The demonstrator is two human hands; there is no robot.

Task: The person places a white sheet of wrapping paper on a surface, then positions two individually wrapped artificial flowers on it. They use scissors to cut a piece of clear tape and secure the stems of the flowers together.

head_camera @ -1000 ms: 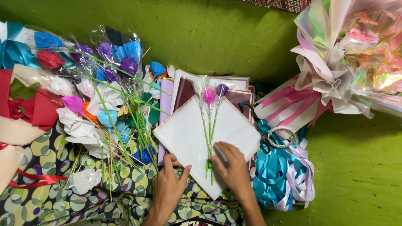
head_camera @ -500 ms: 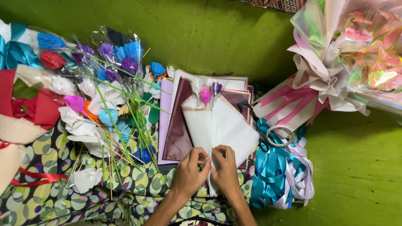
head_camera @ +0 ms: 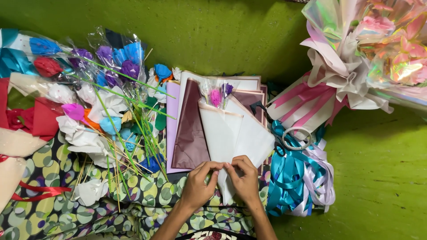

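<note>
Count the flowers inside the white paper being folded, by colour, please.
Pink flower: 1
Purple flower: 1
Total: 2, inside the white wrapping paper, pinched at its base by the left hand and right hand.

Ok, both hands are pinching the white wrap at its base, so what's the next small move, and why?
Probably tighten the pinch and gather the loose right flap inward: the white wrapping sheet is folded only on its left, and both hands meet at its narrow bottom under the two small flowers.

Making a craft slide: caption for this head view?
Both hands, left hand and right hand, pinch white wrapping paper around two small flowers.
</note>
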